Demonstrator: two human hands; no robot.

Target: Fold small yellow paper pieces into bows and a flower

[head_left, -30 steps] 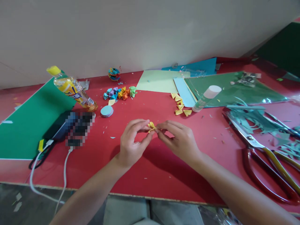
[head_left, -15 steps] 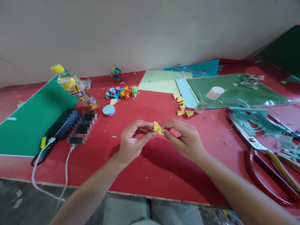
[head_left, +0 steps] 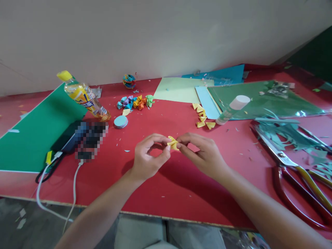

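Between my two hands, above the red table (head_left: pixel 166 197), is a small folded yellow paper piece (head_left: pixel 173 143). My left hand (head_left: pixel 150 155) pinches its left side with thumb and forefinger, and my right hand (head_left: pixel 203 152) pinches the right side. Several folded yellow pieces (head_left: pixel 201 114) lie beyond my right hand, beside a glue stick (head_left: pixel 232 110) with a white cap. Past my left hand lies a stack of round light-blue papers (head_left: pixel 120 121), with a row of crumpled coloured paper pieces (head_left: pixel 135 102) behind it.
A tilted drink bottle (head_left: pixel 84 97), a black power bank (head_left: pixel 68 138) with white cables and a pixelated device (head_left: pixel 92 141) are at left. Large red-handled scissors (head_left: pixel 282 159) and teal scraps (head_left: pixel 282 135) lie at right. A coloured paper ball (head_left: pixel 129 81) sits near the wall.
The yellow piece has turned slightly between my fingers and shifted a little left. My left thumb and fingertips have changed their position on it.
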